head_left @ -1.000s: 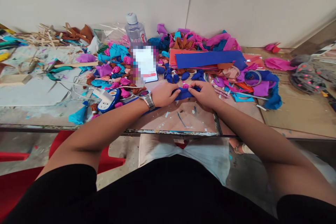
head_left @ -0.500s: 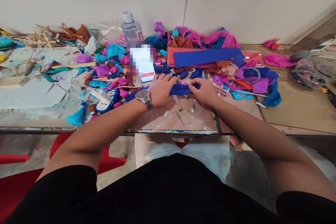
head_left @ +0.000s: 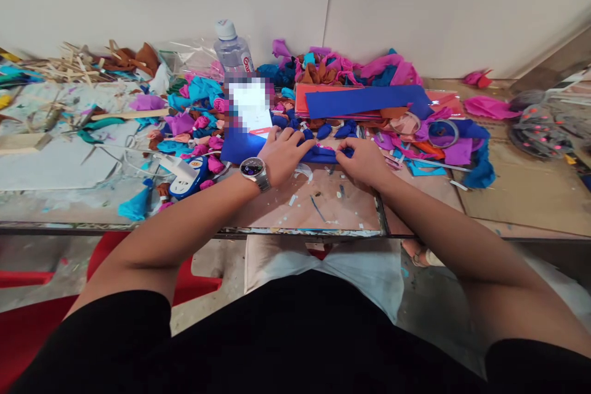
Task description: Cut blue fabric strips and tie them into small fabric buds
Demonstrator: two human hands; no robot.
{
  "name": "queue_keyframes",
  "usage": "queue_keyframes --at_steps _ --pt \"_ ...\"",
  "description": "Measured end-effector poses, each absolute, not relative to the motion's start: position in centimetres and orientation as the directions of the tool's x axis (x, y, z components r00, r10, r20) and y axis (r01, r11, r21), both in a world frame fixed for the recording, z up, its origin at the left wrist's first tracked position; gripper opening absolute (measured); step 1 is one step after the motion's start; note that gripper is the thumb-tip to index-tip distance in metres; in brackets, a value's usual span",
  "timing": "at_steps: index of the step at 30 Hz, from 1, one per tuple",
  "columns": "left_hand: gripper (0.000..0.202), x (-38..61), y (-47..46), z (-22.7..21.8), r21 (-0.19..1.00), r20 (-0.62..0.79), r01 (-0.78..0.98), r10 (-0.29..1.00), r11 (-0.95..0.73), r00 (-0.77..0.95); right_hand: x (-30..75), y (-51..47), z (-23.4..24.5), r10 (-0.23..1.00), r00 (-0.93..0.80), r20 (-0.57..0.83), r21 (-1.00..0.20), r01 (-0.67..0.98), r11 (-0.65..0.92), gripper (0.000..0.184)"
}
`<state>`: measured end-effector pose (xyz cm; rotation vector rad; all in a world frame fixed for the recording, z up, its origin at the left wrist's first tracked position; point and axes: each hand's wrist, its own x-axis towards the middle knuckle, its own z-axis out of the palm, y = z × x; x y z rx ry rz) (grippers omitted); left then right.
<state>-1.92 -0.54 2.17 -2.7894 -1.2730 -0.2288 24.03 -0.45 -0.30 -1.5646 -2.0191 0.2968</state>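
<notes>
A long blue paper strip (head_left: 240,148) runs across the table edge area, passing under my left hand (head_left: 285,157) to my right hand (head_left: 357,161). The stretch between the hands looks folded, with small pink bits along its upper edge. My left hand, with a watch (head_left: 253,167) on its wrist, grips the strip from above with bent fingers; its thumb is hidden. My right hand pinches the strip's right end between thumb and fingertips. Several small blue wrapped buds (head_left: 324,130) lie just beyond the hands.
A lit phone (head_left: 253,114) leans before a water bottle (head_left: 233,52). Blue flat paper (head_left: 364,101) lies on red packets behind my hands. Crumpled coloured paper, a tape roll (head_left: 442,133), green-handled pliers (head_left: 99,129) and a blue power socket (head_left: 189,177) lie around.
The strip's left end is spread wider and lies higher, beside the phone. My left wrist has turned slightly and the watch face is lit. My right hand has shifted slightly right.
</notes>
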Motion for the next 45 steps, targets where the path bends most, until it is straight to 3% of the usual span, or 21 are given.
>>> queue_keyframes --at_steps 6,13,18,23,30,37,41,45 --pt "0.076 -1.4 -1.4 2.4 0.043 0.112 0.713 0.712 -0.7 0.693 23.3 -1.3 -0.4 0.919 -0.28 0.279 -0.505 0.771 0.388 0.02" --pt "0.076 -1.2 -1.9 3.3 0.136 0.193 0.648 0.661 -0.75 0.725 23.0 -1.7 -0.3 0.874 -0.386 0.294 -0.622 0.617 0.482 0.021" --pt "0.049 -1.0 -1.3 3.0 0.269 0.24 0.621 0.676 -0.736 0.697 22.9 -1.8 0.1 0.87 -0.405 0.28 -0.662 0.575 0.481 0.023" --pt "0.037 -0.9 -1.2 3.0 0.331 0.236 0.604 0.684 -0.725 0.691 22.8 -1.9 0.3 0.874 -0.406 0.268 -0.67 0.573 0.472 0.025" --pt "0.034 -1.0 -0.9 2.1 0.362 0.226 0.592 0.683 -0.721 0.694 23.0 -1.6 -0.4 0.849 -0.442 0.288 -0.686 0.524 0.505 0.025" --pt "0.042 -1.1 -0.7 2.2 0.356 0.226 0.592 0.682 -0.723 0.696 23.0 -1.6 -0.5 0.861 -0.43 0.27 -0.652 0.576 0.492 0.02" --pt "0.036 -1.0 -0.8 2.5 0.355 0.205 0.65 0.734 -0.672 0.647 23.0 -1.5 -0.6 0.866 -0.406 0.291 -0.669 0.56 0.488 0.018" --pt "0.043 -1.0 -0.9 2.2 0.349 0.208 0.686 0.767 -0.638 0.607 23.1 -1.3 -0.8 0.851 -0.411 0.326 -0.682 0.521 0.513 0.01"
